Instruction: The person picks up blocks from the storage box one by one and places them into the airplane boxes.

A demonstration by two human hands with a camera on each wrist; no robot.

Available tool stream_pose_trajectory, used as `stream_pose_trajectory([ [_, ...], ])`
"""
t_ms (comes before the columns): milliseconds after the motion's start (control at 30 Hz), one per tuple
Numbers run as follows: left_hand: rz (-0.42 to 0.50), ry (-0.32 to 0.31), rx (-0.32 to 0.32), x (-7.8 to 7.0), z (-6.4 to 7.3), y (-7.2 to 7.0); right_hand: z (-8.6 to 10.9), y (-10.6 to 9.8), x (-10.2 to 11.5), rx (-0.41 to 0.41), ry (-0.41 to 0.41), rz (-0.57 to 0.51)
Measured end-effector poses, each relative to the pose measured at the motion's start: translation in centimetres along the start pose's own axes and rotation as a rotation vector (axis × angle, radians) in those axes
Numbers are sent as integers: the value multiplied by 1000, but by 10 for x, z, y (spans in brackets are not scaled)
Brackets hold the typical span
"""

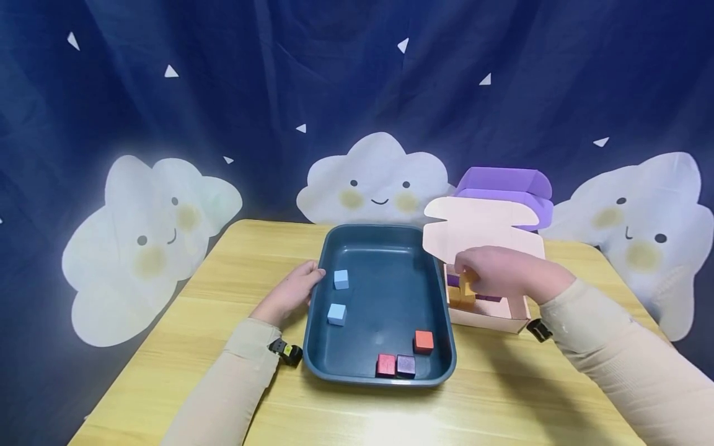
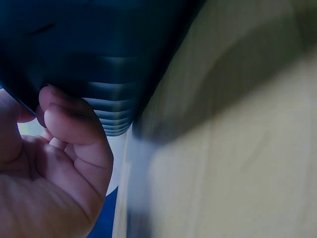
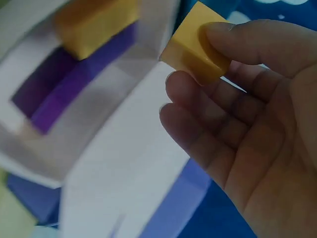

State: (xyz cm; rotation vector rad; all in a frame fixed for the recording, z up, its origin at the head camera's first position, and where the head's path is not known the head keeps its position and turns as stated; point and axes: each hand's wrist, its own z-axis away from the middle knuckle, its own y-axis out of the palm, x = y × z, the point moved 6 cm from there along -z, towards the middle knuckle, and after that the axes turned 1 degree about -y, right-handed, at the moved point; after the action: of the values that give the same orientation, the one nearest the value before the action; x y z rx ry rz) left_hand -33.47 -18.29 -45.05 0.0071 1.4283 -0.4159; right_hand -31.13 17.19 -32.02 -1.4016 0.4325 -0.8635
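My left hand (image 1: 291,290) grips the left rim of a dark teal tray (image 1: 385,272), thumb at the top and curled fingers under the edge in the left wrist view. My right hand (image 1: 496,269) is over an open pale pink box (image 1: 491,321). Between its thumb and fingers it pinches a yellow cube (image 3: 193,47). Inside the box lie more yellow blocks (image 3: 99,25) and purple blocks (image 3: 81,82). The tray holds two light blue cubes (image 1: 341,280) at its left side. An orange-red cube (image 1: 423,342), a red cube (image 1: 385,365) and a dark purple cube (image 1: 405,366) lie near its front right.
The box's raised lid (image 1: 480,229) stands behind my right hand. Behind that is an open purple box (image 1: 502,181). Everything stands on a wooden table (image 1: 268,248), with a dark blue cloud-patterned curtain (image 1: 357,74) beyond its far edge.
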Motion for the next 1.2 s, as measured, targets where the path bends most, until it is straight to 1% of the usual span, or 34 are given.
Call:
stream_pose_trajectory([
  [100,6,-9,2,0,1,1,6,11,-18,18,58,-11],
  [200,6,-16,5,0,3,1,10,25,-35,32,98,-9],
  [267,1,-15,6,-1,3,2,13,33,-44,24,99,4],
  [367,1,-11,7,0,4,2,14,42,-52,-19,65,35],
  [467,8,-9,9,1,3,2,14,47,-53,-69,30,62],
  [533,12,-7,12,1,2,2,13,50,-54,-82,35,75],
  [767,11,-3,11,0,2,2,7,62,-58,-39,116,52],
  [1033,6,-5,5,-1,0,1,6,66,-61,-68,128,61],
  [1200,9,-7,-3,-1,1,0,3,68,-60,-68,134,77],
])
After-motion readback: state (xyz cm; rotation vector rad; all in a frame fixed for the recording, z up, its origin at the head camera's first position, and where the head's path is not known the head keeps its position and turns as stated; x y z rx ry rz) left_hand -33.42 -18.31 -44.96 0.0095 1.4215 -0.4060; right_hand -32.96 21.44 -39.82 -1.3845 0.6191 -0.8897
